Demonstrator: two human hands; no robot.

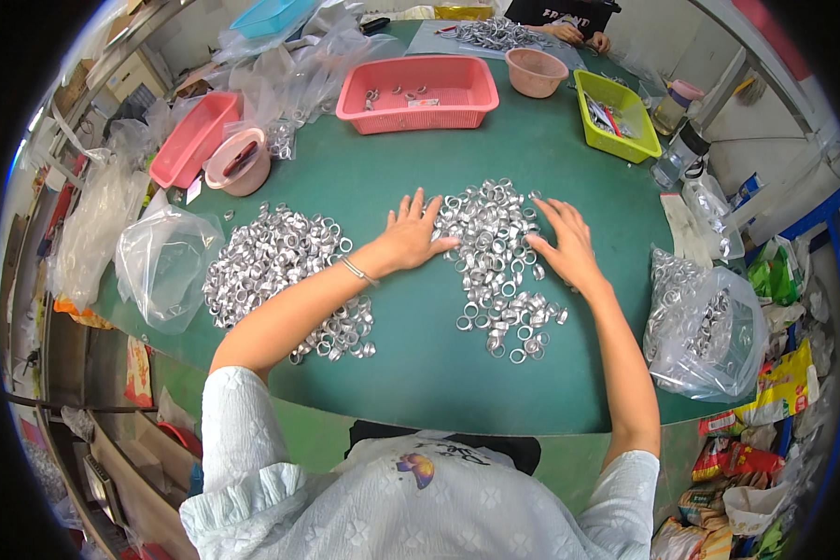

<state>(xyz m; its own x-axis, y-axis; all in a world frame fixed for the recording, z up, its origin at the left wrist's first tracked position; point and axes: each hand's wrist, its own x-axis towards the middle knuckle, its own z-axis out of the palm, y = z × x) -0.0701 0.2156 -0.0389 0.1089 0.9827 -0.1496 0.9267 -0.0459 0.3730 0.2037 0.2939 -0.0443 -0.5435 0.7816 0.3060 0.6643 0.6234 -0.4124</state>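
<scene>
A loose pile of silver metal rings (495,247) lies on the green tabletop between my two hands, trailing toward me at its near end. Against the pile's left edge rests my left hand (413,233), fingers spread and thumb touching the rings. On the other side my right hand (567,247) is spread too, its thumb and fingertips at the rings. Neither hand grips anything. A larger heap of similar rings (275,257) sits to the left, partly hidden under my left forearm.
Clear plastic bags (163,266) lie at left; a bag of rings (705,327) stands at right. Farther back are a pink basket (420,121), a pink bowl (537,73) and a green basket (616,145). Across the table (420,373), another person's hands (583,37) are near a metal pile.
</scene>
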